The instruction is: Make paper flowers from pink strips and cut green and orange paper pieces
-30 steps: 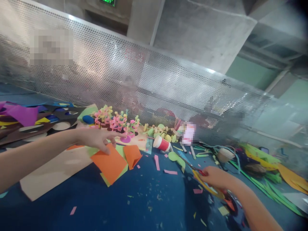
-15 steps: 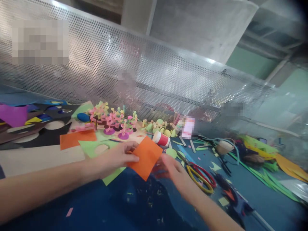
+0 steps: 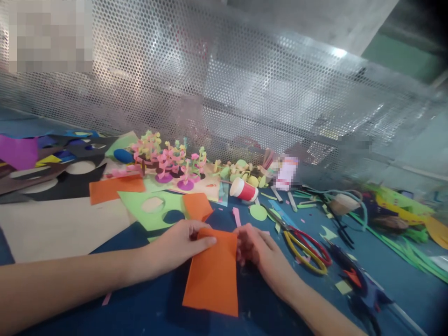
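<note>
An orange paper sheet (image 3: 213, 275) lies on the blue table (image 3: 140, 312) in front of me, its near end pointing toward me. My left hand (image 3: 178, 247) pinches its upper left corner, thumb on top. My right hand (image 3: 259, 252) grips the upper right edge with curled fingers. Red-and-yellow scissors (image 3: 304, 245) lie just to the right of my right hand, untouched.
Behind the hands lie a green sheet with round holes (image 3: 154, 210), more orange pieces (image 3: 115, 189), small paper flowers (image 3: 168, 158), a red-and-white cup on its side (image 3: 245, 190) and a glue gun (image 3: 360, 289). A perforated metal screen (image 3: 224, 93) walls the back. Paper scraps litter the right.
My left hand picked the orange sheet off the pile and brought it toward me. My right hand left the scissors and took the sheet's other edge. The sheet now rests lower on the table.
</note>
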Tool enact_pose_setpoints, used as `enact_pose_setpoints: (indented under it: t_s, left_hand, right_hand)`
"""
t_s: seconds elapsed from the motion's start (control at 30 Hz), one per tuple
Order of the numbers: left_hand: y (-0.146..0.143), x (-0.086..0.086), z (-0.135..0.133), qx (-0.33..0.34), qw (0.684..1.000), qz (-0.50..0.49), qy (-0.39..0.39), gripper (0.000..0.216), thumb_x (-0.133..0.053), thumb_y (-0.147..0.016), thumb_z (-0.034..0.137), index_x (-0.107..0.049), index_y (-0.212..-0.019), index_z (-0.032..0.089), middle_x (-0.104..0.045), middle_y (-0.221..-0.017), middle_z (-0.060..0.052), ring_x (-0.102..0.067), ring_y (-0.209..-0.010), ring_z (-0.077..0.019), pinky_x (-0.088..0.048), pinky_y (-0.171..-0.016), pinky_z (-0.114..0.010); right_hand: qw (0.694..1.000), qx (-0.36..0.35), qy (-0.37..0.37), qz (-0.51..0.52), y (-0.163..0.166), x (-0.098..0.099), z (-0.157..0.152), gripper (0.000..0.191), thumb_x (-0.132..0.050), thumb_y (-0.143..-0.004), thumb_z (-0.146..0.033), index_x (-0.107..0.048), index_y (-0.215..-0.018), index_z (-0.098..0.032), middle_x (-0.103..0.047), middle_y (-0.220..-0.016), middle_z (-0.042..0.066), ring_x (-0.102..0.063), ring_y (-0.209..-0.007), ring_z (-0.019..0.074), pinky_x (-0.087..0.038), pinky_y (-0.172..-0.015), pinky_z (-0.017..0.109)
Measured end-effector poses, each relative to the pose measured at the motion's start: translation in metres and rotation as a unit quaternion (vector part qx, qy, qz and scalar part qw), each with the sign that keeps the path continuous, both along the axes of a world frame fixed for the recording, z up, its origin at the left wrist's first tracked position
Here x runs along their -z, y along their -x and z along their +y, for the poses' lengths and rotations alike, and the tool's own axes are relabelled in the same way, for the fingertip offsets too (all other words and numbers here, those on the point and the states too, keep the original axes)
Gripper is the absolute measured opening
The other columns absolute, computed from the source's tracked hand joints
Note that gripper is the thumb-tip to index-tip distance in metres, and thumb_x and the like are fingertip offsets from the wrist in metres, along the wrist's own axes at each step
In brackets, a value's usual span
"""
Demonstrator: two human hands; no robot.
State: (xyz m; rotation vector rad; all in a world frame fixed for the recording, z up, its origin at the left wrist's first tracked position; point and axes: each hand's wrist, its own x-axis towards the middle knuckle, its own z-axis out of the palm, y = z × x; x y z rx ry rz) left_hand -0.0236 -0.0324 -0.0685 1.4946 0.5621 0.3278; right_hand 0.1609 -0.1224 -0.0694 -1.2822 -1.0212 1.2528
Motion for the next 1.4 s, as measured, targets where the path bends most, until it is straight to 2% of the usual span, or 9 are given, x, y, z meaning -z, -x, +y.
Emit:
enact_pose_setpoints:
  t_s: [0.1, 0.2, 0.33, 0.43, 0.6, 0.8, 1.17, 1.4]
  left_hand:
    - [0.001, -0.001, 0.000, -0.002, 1.000, 0.009, -0.005, 0.029, -0.055, -0.080, 0.044, -0.064, -0.087, 0.017, -0.068, -0.090, -0.005, -0.064, -0.086, -0.0211, -0.047, -0.073, -0.028]
    - [0.001, -0.005, -0.001, -0.004, 0.999, 0.026, -0.039, 0.031, -0.054, -0.079, 0.044, -0.065, -0.089, 0.017, -0.069, -0.087, -0.004, -0.064, -0.081, -0.0202, -0.046, -0.068, -0.026]
    - [0.000, -0.010, -0.002, 0.001, 0.992, 0.060, -0.114, 0.032, -0.058, -0.076, 0.044, -0.065, -0.091, 0.018, -0.068, -0.079, -0.001, -0.062, -0.073, -0.0168, -0.043, -0.062, -0.022]
    - [-0.001, -0.008, -0.005, 0.010, 0.986, 0.071, -0.149, 0.025, -0.056, -0.076, 0.039, -0.065, -0.086, 0.018, -0.066, -0.072, 0.000, -0.060, -0.069, -0.0145, -0.042, -0.060, -0.019]
    - [-0.002, -0.002, -0.009, 0.007, 0.986, 0.051, -0.158, 0.017, -0.054, -0.078, 0.031, -0.064, -0.084, 0.019, -0.069, -0.080, -0.001, -0.062, -0.078, -0.0153, -0.044, -0.070, -0.020]
    - [-0.002, 0.000, -0.010, -0.005, 0.983, 0.052, -0.174, 0.017, -0.053, -0.077, 0.030, -0.065, -0.081, 0.018, -0.069, -0.078, -0.001, -0.063, -0.076, -0.0156, -0.045, -0.069, -0.020]
    - [-0.002, -0.003, -0.011, -0.008, 0.978, 0.073, -0.194, 0.018, -0.053, -0.077, 0.030, -0.066, -0.082, 0.018, -0.071, -0.081, -0.002, -0.065, -0.078, -0.0167, -0.046, -0.071, -0.021]
    - [-0.001, -0.001, -0.010, -0.014, 0.978, 0.080, -0.190, 0.020, -0.053, -0.077, 0.033, -0.066, -0.081, 0.019, -0.070, -0.077, 0.000, -0.063, -0.072, -0.0149, -0.044, -0.063, -0.019]
  right_hand:
    - [1.000, -0.008, -0.004, 0.014, -0.004, -0.001, 0.003, 0.031, -0.052, -0.084, -0.046, -0.060, -0.083, -0.016, -0.057, -0.066, -0.001, -0.052, -0.058, 0.0088, -0.041, -0.054, 0.020]
    - [0.998, -0.014, -0.010, -0.053, -0.004, -0.001, 0.004, 0.026, -0.062, -0.078, -0.041, -0.060, -0.078, -0.015, -0.055, -0.061, -0.003, -0.050, -0.054, 0.0074, -0.041, -0.053, 0.018]
    - [0.992, -0.026, 0.002, -0.127, 0.000, 0.001, 0.001, 0.026, -0.064, -0.075, -0.040, -0.059, -0.073, -0.015, -0.054, -0.055, -0.004, -0.049, -0.048, 0.0067, -0.040, -0.049, 0.018]
    - [0.986, -0.041, -0.006, -0.164, 0.005, 0.002, -0.002, 0.025, -0.065, -0.075, -0.039, -0.059, -0.071, -0.015, -0.055, -0.056, -0.004, -0.051, -0.050, 0.0076, -0.041, -0.050, 0.019]
    - [0.984, -0.078, -0.014, -0.161, 0.006, -0.001, -0.004, 0.031, -0.052, -0.083, -0.043, -0.060, -0.073, -0.015, -0.055, -0.057, -0.002, -0.052, -0.053, 0.0087, -0.042, -0.053, 0.019]
    - [0.982, -0.101, 0.000, -0.160, 0.004, 0.000, -0.001, 0.024, -0.059, -0.079, -0.038, -0.061, -0.076, -0.014, -0.054, -0.060, -0.002, -0.053, -0.055, 0.0091, -0.042, -0.054, 0.020]
    - [0.973, -0.070, -0.004, -0.221, 0.008, 0.000, -0.003, 0.025, -0.057, -0.080, -0.039, -0.061, -0.073, -0.015, -0.056, -0.057, -0.002, -0.052, -0.053, 0.0101, -0.041, -0.053, 0.021]
    - [0.979, -0.069, 0.008, -0.194, 0.007, 0.000, -0.003, 0.024, -0.064, -0.074, -0.039, -0.063, -0.074, -0.015, -0.058, -0.060, -0.001, -0.054, -0.054, 0.0100, -0.043, -0.054, 0.021]
